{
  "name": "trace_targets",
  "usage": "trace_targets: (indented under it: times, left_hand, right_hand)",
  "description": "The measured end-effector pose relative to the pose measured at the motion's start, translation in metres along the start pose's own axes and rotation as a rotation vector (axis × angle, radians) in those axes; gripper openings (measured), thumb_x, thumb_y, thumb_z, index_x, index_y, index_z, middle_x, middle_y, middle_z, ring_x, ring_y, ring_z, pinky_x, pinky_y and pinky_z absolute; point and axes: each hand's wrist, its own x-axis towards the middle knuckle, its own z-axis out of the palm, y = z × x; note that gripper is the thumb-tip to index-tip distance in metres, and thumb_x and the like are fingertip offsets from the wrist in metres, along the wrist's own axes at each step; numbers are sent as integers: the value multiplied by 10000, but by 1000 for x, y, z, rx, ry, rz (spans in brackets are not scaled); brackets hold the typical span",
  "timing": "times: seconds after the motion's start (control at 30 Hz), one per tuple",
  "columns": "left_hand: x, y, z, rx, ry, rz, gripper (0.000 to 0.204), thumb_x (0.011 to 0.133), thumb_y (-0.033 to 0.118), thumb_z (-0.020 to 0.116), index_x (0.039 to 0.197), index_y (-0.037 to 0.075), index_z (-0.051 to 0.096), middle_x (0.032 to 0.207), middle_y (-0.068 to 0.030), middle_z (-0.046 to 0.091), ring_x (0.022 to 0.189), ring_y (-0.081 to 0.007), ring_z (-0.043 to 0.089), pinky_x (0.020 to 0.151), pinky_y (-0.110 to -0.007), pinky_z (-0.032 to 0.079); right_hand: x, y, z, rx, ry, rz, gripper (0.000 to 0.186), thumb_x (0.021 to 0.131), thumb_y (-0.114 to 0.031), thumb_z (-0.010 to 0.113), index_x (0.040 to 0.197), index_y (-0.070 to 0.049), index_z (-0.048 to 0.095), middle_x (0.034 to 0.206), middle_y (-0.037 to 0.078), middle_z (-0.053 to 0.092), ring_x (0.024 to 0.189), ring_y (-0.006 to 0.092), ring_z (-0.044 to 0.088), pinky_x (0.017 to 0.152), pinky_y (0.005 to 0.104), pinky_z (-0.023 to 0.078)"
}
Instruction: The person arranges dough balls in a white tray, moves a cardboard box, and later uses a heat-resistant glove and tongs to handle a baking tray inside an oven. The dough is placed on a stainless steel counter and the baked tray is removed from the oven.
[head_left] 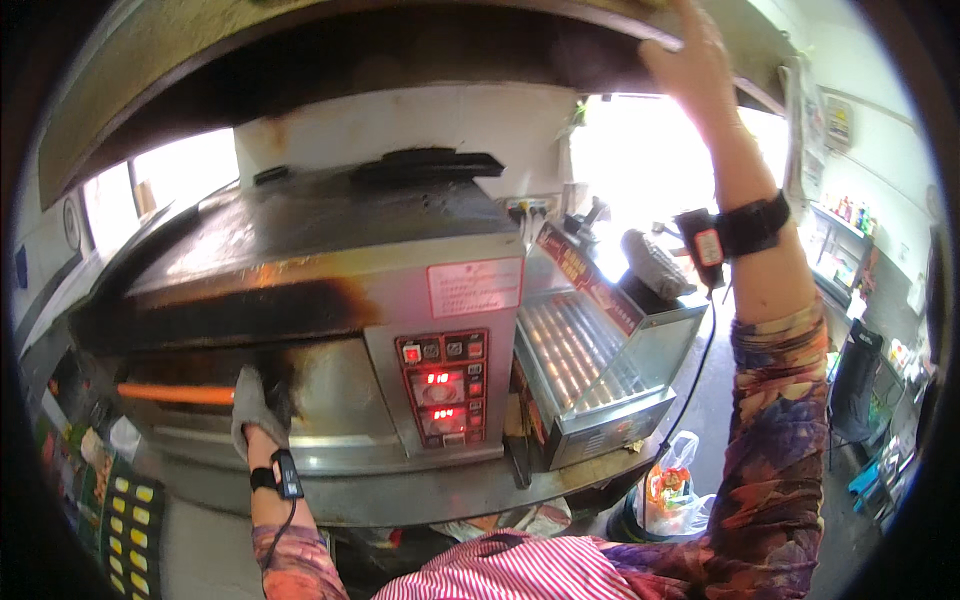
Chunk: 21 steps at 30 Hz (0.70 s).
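Note:
My left hand [258, 412], in a grey work glove, is closed round the right end of the orange oven door handle [175, 394]. The steel deck oven [345, 400] has scorch marks above its door. Red lit digits glow on its control panel [443, 390]. Raised high at the upper right, my right hand [695, 65] is bare, with thumb and finger apart. It is beside the rim of the dark overhead hood [590, 22]; contact with it is unclear, and some fingertips run past the picture's top edge. Nothing shows in that hand.
Right of the oven stands a glass-fronted roller warmer [585, 345] with a wrapped grey bundle [655, 265] on top. A black flat object [430, 165] lies on the oven. Below are a bag-lined bin [670, 490] and, at lower left, a black tray [130, 535] with yellow pieces.

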Motion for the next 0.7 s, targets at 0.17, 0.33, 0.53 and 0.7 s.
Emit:
trace_targets:
  times: [0.17, 0.33, 0.53, 0.7]
  left_hand:
    - [-6, 5, 1, 29, -78, 36, 344, 888, 427, 567, 1087, 146, 565, 939, -23, 607, 799, -169, 581, 658, -336, 490]
    - [20, -4, -5, -88, -62, -26, 306, 905, 384, 554, 1075, 130, 567, 934, -38, 612, 813, -177, 587, 686, -334, 498]
    - [17, -112, -57, -343, -94, -148, 305, 902, 282, 505, 1124, 86, 580, 1028, -76, 641, 906, -213, 605, 772, -324, 507]
    - [-63, -266, -97, -299, -183, -444, 353, 829, 183, 536, 1160, 73, 582, 1079, -86, 642, 985, -237, 594, 836, -328, 485]
  right_hand:
    - [-36, 7, 2, 3, -76, 43, 612, 812, -267, 620, 1386, -153, 439, 1355, 114, 513, 1131, 280, 563, 1006, 403, 398]
    - [-115, -21, 0, 138, -208, -82, 607, 803, -129, 582, 1385, -167, 415, 1386, 93, 482, 1295, 278, 438, 1080, 410, 346]
    - [-248, -68, -35, 350, -579, 223, 638, 765, -2, 513, 1389, -52, 389, 1375, 163, 473, 1278, 275, 449, 1055, 378, 348]
    - [-353, -85, -60, 589, -821, 484, 636, 756, -4, 535, 1374, 0, 388, 1362, 175, 478, 1297, 290, 426, 1093, 379, 284]
